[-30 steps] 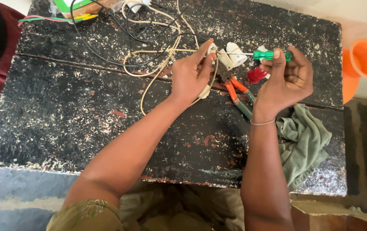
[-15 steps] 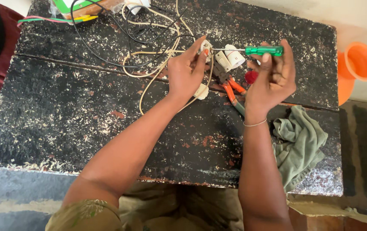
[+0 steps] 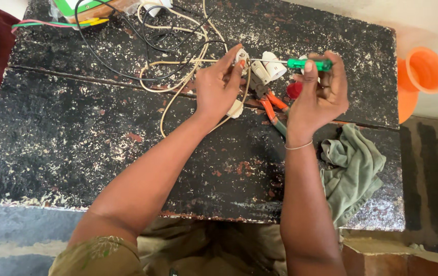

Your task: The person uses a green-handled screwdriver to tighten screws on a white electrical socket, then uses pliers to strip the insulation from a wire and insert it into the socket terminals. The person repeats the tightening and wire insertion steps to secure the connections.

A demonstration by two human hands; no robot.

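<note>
Raised since before, right hand (image 3: 321, 92) pinches the green screwdriver (image 3: 308, 64), tip meeting the white fitting (image 3: 241, 56) in the left grip (image 3: 221, 84).

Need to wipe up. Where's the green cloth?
The green cloth lies crumpled on the black table, near its right edge, just beside the right hand's wrist.

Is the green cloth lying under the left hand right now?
No, the green cloth lies at the table's right edge beside the right forearm, while the left hand holds a small white fitting among the cream wires.
</note>
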